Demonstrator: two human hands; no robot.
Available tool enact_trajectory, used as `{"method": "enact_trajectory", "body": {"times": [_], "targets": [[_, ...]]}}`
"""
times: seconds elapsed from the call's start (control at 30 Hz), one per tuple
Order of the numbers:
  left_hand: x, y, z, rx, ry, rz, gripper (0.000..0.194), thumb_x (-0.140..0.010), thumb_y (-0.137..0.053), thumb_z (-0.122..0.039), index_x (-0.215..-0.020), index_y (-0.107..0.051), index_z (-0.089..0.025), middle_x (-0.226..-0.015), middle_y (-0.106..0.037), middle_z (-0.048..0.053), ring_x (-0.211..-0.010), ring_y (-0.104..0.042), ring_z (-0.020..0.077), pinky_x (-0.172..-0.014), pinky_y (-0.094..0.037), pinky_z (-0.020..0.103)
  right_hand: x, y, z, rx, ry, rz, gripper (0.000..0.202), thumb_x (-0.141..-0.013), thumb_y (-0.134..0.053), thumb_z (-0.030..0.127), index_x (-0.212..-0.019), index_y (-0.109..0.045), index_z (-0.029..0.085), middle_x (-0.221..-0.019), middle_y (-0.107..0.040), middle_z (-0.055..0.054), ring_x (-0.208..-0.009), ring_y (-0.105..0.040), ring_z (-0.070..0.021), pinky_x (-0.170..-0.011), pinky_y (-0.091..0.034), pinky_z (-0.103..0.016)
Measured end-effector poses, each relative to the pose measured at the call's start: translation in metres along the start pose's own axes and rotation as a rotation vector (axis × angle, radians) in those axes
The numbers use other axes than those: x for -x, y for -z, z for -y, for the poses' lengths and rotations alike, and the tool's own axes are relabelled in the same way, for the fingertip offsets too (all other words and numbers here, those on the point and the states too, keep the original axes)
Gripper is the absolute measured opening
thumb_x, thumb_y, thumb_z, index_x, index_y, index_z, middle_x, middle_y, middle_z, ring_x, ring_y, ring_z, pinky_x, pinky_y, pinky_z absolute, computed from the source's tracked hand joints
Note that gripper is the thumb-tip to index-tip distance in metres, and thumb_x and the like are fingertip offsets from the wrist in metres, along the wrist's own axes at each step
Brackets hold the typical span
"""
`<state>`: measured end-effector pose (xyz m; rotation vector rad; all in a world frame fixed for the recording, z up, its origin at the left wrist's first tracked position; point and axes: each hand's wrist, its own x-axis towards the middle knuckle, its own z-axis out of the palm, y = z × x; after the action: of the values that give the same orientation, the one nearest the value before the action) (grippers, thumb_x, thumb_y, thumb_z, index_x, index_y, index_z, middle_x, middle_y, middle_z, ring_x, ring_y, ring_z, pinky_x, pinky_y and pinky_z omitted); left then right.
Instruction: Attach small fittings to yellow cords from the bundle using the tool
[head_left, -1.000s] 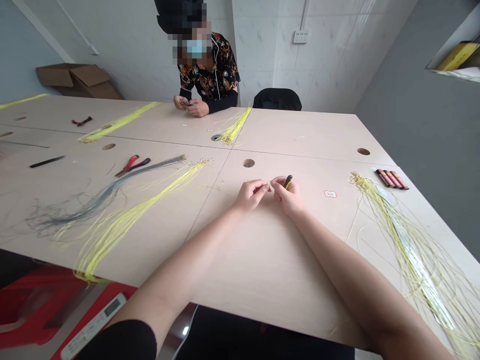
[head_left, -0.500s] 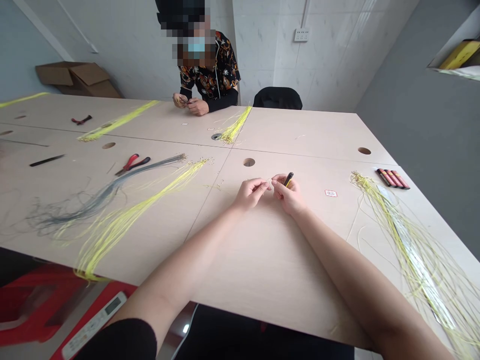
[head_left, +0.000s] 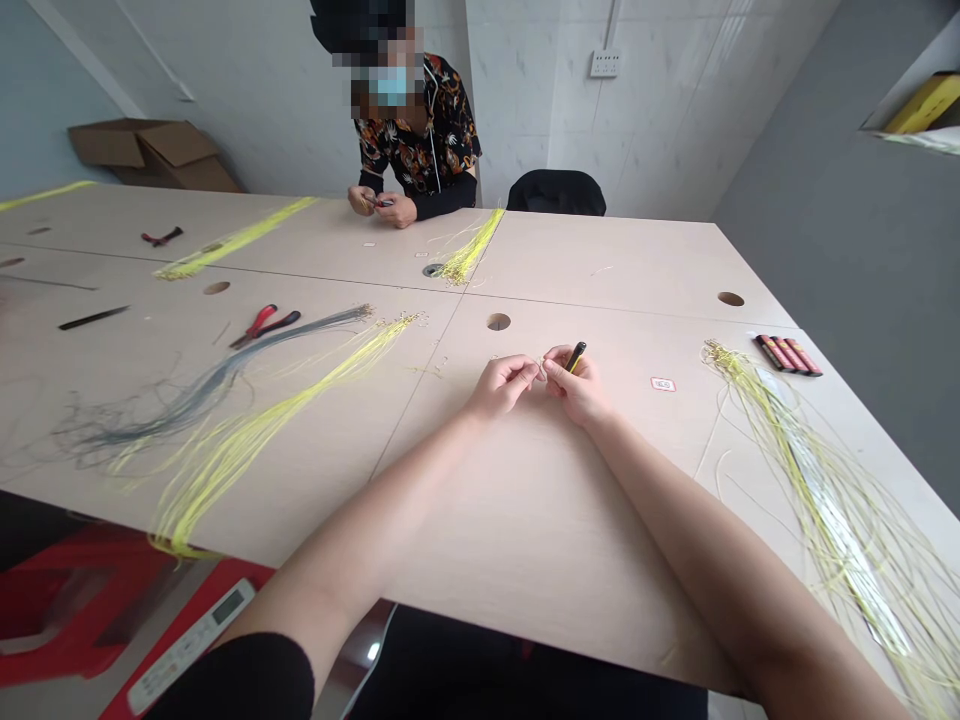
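Note:
My left hand point(head_left: 507, 384) is closed in a pinch over the table, its fingertips meeting those of my right hand. Something tiny and pale, perhaps a thread end, shows between them; its kind is too small to tell. My right hand point(head_left: 576, 388) is also closed, with a slim black-and-yellow tool point(head_left: 576, 357) sticking up between thumb and fingers. Yellow cords point(head_left: 300, 405) and a grey bundle of cords point(head_left: 225, 375) lie to the left. More yellowish cords point(head_left: 795, 460) spread out on the right.
Red-handled pliers point(head_left: 264, 325) and a black blade-like tool point(head_left: 94, 317) lie at left. Several red-and-black cylinders point(head_left: 787, 354) and a small label point(head_left: 663, 384) are at right. A table hole point(head_left: 498, 322) is just beyond my hands. A co-worker point(head_left: 416, 140) handles a tool across the table.
My fingertips have come slightly closer together. The co-worker's hands have shifted a little. The view has tilted slightly; the things on the table stay in place.

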<state>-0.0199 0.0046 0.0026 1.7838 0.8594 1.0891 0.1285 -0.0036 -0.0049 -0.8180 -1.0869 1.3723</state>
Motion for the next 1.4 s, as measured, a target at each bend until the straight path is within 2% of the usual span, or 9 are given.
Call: {"method": "enact_trajectory", "body": {"times": [0.1,0.23,0.33,0.5,0.6,0.77,0.93,1.23,1.4], "targets": [[0.0004,0.0001,-0.0012,-0.006,0.003,0.001,0.043,-0.084,-0.049,-0.054,-0.071,-0.062,-0.015,-0.059,-0.051,0.000,-0.056,-0.043,0.0106,-0.055,-0.035,0.024,0.0004,0.0002,0.0008,-0.020,0.001,-0.002,0.040,-0.062,-0.075,0.048,-0.078,-0.052,0.019,-0.056,-0.043,0.006,-0.044,-0.033,-0.0054,-0.044,-0.024,-0.023],[0.0006,-0.0007,-0.0030,-0.031,-0.003,-0.008,0.043,-0.084,-0.050,-0.054,-0.070,-0.062,-0.015,-0.057,-0.050,0.000,-0.054,-0.043,0.0103,-0.053,-0.035,0.024,0.0017,-0.0009,0.0032,-0.052,-0.024,-0.037,0.038,-0.064,-0.072,0.049,-0.077,-0.053,0.019,-0.048,-0.029,0.009,-0.044,-0.029,-0.0063,-0.045,-0.024,-0.023],[0.0006,-0.0016,-0.0047,-0.084,-0.035,-0.041,0.045,-0.085,-0.048,-0.055,-0.071,-0.063,-0.015,-0.057,-0.051,0.000,-0.054,-0.044,0.0105,-0.053,-0.034,0.024,0.0020,-0.0012,0.0033,-0.060,-0.037,-0.044,0.033,-0.064,-0.071,0.044,-0.076,-0.053,0.019,-0.048,-0.028,0.009,-0.045,-0.029,-0.0066,-0.045,-0.024,-0.023],[0.0002,-0.0018,-0.0077,-0.216,-0.238,-0.201,0.042,-0.090,-0.045,-0.049,-0.075,-0.064,-0.015,-0.068,-0.057,0.003,-0.060,-0.047,0.0111,-0.058,-0.036,0.024,0.0012,0.0007,0.0002,-0.059,-0.036,-0.053,0.025,-0.065,-0.068,0.035,-0.080,-0.056,0.019,-0.048,-0.032,0.008,-0.045,-0.031,-0.0069,-0.045,-0.024,-0.023],[-0.0007,-0.0008,-0.0071,-0.284,-0.344,-0.254,0.038,-0.092,-0.044,-0.044,-0.078,-0.066,-0.016,-0.069,-0.058,0.003,-0.060,-0.048,0.0108,-0.058,-0.038,0.024,0.0010,0.0015,-0.0003,-0.064,-0.039,-0.048,0.022,-0.065,-0.066,0.033,-0.078,-0.056,0.018,-0.049,-0.033,0.008,-0.045,-0.031,-0.0066,-0.045,-0.024,-0.023],[-0.0016,0.0004,-0.0030,-0.340,-0.533,-0.234,0.025,-0.092,-0.049,-0.033,-0.087,-0.069,-0.018,-0.071,-0.059,0.002,-0.064,-0.052,0.0096,-0.058,-0.041,0.021,0.0017,0.0008,0.0017,-0.083,-0.039,-0.035,0.019,-0.065,-0.066,0.030,-0.076,-0.056,0.018,-0.048,-0.033,0.007,-0.045,-0.031,-0.0065,-0.045,-0.024,-0.023],[-0.0006,-0.0003,-0.0002,-0.391,-0.631,-0.205,0.020,-0.091,-0.053,-0.025,-0.096,-0.071,-0.019,-0.072,-0.060,0.002,-0.064,-0.053,0.0082,-0.060,-0.043,0.019,0.0022,0.0007,0.0020,-0.087,-0.033,-0.009,0.016,-0.065,-0.064,0.028,-0.074,-0.056,0.018,-0.048,-0.033,0.007,-0.045,-0.031,-0.0065,-0.046,-0.024,-0.023],[0.0006,0.0004,-0.0003,-0.433,-0.666,-0.176,0.021,-0.091,-0.052,-0.024,-0.099,-0.071,-0.020,-0.074,-0.062,0.002,-0.064,-0.054,0.0075,-0.060,-0.043,0.018,0.0014,0.0023,0.0000,-0.085,-0.053,-0.014,0.013,-0.064,-0.060,0.023,-0.076,-0.056,0.017,-0.048,-0.034,0.007,-0.044,-0.032,-0.0062,-0.046,-0.023,-0.023],[0.0006,-0.0006,-0.0018,-0.425,-0.586,-0.165,0.024,-0.092,-0.050,-0.030,-0.093,-0.071,-0.019,-0.072,-0.063,0.003,-0.063,-0.054,0.0090,-0.059,-0.042,0.020,0.0011,0.0027,-0.0012,-0.074,-0.038,-0.002,0.013,-0.066,-0.061,0.025,-0.074,-0.055,0.018,-0.048,-0.033,0.007,-0.044,-0.032,-0.0063,-0.046,-0.024,-0.023]]}}
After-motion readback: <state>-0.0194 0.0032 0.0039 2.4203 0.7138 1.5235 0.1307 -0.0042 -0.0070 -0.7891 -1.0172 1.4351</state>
